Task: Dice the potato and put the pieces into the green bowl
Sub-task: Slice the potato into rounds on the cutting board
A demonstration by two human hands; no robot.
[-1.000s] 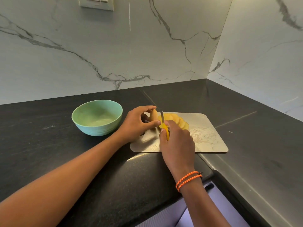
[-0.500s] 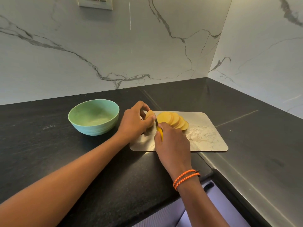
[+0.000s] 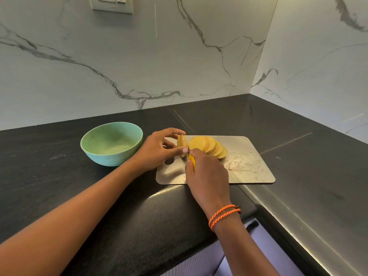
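On the metal cutting board [image 3: 251, 172] my left hand [image 3: 159, 151] pinches the last end piece of potato [image 3: 181, 142], standing on edge. My right hand [image 3: 206, 172] grips a knife with a yellow handle [image 3: 192, 160]; its blade is down beside that piece and mostly hidden by my fingers. To the right, several round yellow potato slices [image 3: 207, 145] lean overlapping in a row on the board. The green bowl [image 3: 111, 143] stands on the counter left of the board and holds no potato.
The black stone counter [image 3: 59, 176] runs into a corner with marble walls behind and to the right. A wall socket [image 3: 111, 4] sits high on the back wall. The counter's front edge curves just below the board, above a drawer front [image 3: 199, 261].
The knife came down through the potato, and a fresh slice fell onto the leaning row. My left hand now pinches only the thin end piece.
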